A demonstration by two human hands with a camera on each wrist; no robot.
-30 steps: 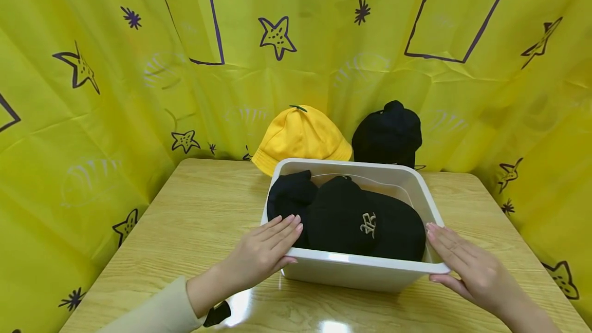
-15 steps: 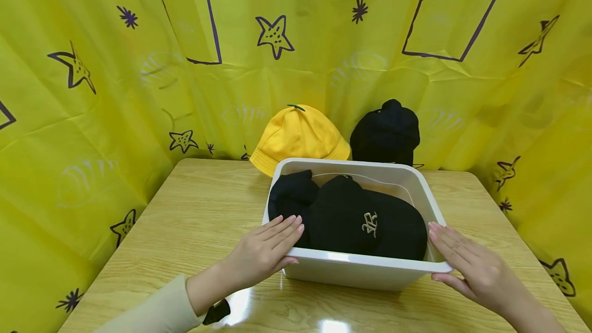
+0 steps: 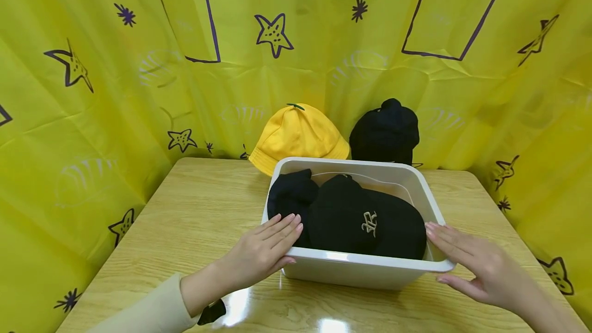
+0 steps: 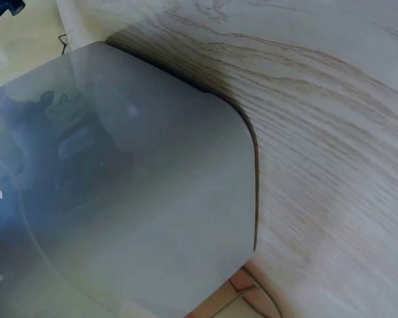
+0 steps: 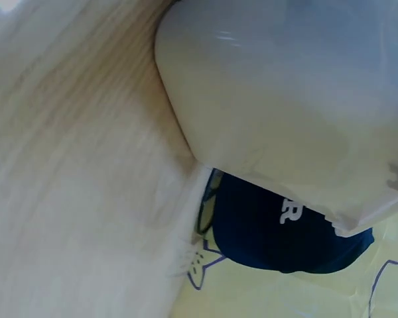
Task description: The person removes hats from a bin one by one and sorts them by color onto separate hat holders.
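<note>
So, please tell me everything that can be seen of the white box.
The white box looks like smooth, shiny plastic, with rounded corners and a rim around its open top. It stands on the wooden table, in front of a yellow hat. Dark caps lie inside it. The left hand lies over its near left corner; the right hand lies at its right rim.

Here's a sleeve [image 3: 148, 304], plain pale cream, on the side of the surface's [image 3: 203, 204] left edge, its smooth cuff stopping short of the left hand [image 3: 262, 248], and a small black piece [image 3: 213, 312] peeks out below! Toward the right edge, the right hand [image 3: 485, 266]: slender fingers, bare forearm.
</note>
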